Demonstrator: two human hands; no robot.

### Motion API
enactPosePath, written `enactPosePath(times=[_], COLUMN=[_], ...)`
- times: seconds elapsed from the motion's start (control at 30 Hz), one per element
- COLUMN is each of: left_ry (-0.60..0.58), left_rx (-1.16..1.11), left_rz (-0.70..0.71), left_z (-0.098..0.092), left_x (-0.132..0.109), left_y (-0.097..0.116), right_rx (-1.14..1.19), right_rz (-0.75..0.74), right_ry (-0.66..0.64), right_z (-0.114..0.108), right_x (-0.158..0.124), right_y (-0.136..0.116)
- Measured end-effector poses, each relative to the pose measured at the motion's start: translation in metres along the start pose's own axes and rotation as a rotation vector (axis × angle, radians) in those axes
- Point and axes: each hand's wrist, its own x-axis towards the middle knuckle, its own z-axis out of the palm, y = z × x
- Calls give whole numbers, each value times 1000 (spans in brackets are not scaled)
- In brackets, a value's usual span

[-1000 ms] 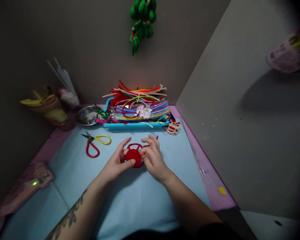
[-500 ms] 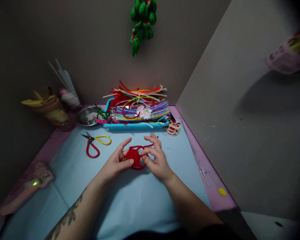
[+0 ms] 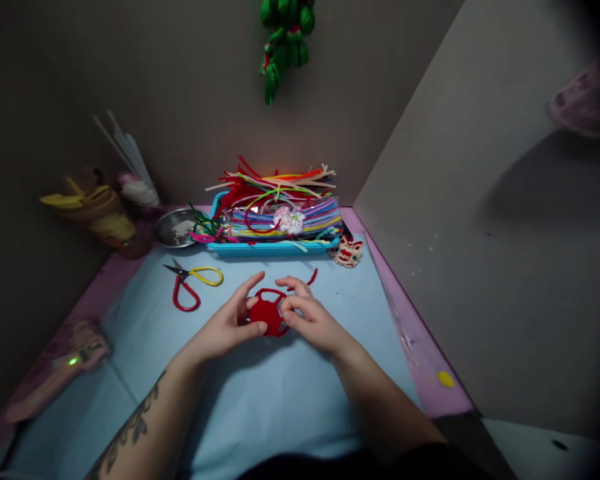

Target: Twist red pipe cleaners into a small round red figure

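Between my hands is a red pipe-cleaner piece (image 3: 265,316), a solid round disc with open loops along its far and right edges. My left hand (image 3: 234,321) grips the disc's left side, thumb on top and index finger stretched away from it. With thumb and index finger, my right hand (image 3: 307,317) pinches the loops at the right edge. A loose red end (image 3: 313,276) sticks out beyond my right fingers. Scissors (image 3: 183,277) with one red and one yellow handle lie partly spread on the cloth, left of my hands.
A blue tray (image 3: 275,251) of colourful pipe cleaners stands at the back, with a metal bowl (image 3: 173,229) at its left. A lion-face ornament (image 3: 347,252) lies by its right corner. A pink glue gun (image 3: 60,380) with a green light rests at left. Green ornaments (image 3: 285,40) hang above.
My right fingers have curled in closer to the disc's right edge. The red loose end now points up and away at a steeper angle. The view has shifted slightly.
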Motion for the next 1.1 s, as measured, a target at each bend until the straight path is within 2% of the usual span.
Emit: enactPosePath(times=[0.13,0.3,0.53,0.73,0.9,1.1], left_ry=[92,199,219,249,259,201], left_rx=[-117,-250,-319,-394,-424,-261], left_rz=[-7,-52,-77,-128,-170,-94], left_z=[4,14,22,23,20,13], left_x=[4,5,8,9,9,7], left_y=[1,1,-5,-8,-8,-6], right_rx=[-96,-348,-597,-680,-698,-487], right_rz=[-23,-228,-294,-369,-441,-318], right_ry=[140,466,657,709,681,593], right_z=[1,8,20,19,14,12], right_x=[-1,-3,-3,-5,-6,-4], right_y=[-1,-5,-4,-3,-2,-1])
